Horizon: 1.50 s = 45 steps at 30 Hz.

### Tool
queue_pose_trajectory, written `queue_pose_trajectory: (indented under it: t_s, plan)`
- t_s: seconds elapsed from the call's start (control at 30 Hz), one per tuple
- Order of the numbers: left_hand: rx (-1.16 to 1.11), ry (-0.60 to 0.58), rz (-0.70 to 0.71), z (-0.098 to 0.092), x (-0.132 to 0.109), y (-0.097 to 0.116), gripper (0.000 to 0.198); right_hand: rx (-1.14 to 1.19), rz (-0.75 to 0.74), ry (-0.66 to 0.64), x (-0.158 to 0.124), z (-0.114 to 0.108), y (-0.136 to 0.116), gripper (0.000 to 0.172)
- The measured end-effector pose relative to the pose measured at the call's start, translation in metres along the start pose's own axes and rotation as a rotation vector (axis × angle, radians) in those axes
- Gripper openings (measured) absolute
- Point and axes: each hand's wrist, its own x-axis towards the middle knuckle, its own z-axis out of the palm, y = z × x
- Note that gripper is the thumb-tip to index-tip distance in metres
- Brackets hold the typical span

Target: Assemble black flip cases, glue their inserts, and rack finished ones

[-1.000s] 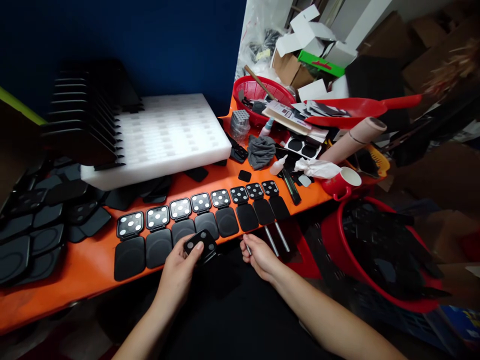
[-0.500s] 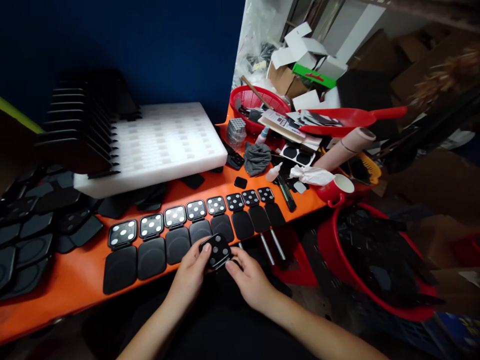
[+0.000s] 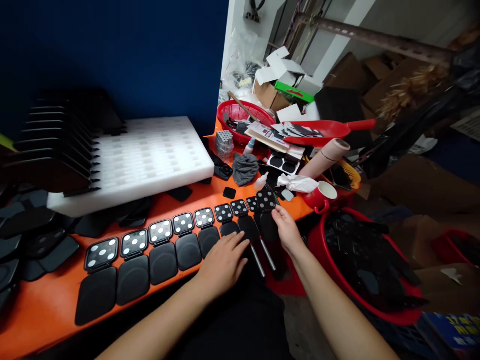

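Note:
A row of several open black cases (image 3: 161, 247), their lids set with white dots, lies along the front edge of the orange table (image 3: 45, 310). My left hand (image 3: 225, 261) rests flat, fingers spread, on the cases near the right part of the row. My right hand (image 3: 287, 231) pinches the black dotted case (image 3: 266, 200) at the row's right end, which sits slightly raised beside its neighbours. Two metal rods (image 3: 262, 257) stick out past the table edge between my hands.
A white foam tray (image 3: 150, 150) and a stack of black trays (image 3: 56, 145) stand behind the row. Loose black parts (image 3: 26, 240) lie at the left. To the right are a grey cloth (image 3: 245, 167), a red basket (image 3: 243, 112), a red mug (image 3: 318, 197) and a red tub (image 3: 390, 312) of black parts.
The dotted case I held in both hands at the table's front has gone to the row's right end with my right hand. My left hand let go and now lies flat on the row.

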Motion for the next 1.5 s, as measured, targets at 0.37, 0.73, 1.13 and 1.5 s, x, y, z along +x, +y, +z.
queue_pose_trajectory:
  t_s: [0.37,0.73,1.13,1.5]
  plan:
    - [0.239,-0.060,-0.158,-0.030,-0.025,-0.028,0.061,-0.043,0.161,0.048,0.043,-0.012,0.042,0.057]
    - [0.489,-0.005,-0.592,-0.073,-0.137,-0.090,0.063,-0.047,0.231,0.068,0.040,-0.012,0.037,0.052]
    - [0.547,0.026,-0.563,-0.067,-0.146,-0.099,0.065,-0.012,0.192,0.043,0.037,-0.004,0.031,0.051]
    - [0.333,-0.046,-0.078,-0.021,-0.022,-0.032,0.065,0.090,0.089,0.113,0.043,-0.017,0.023,0.044]
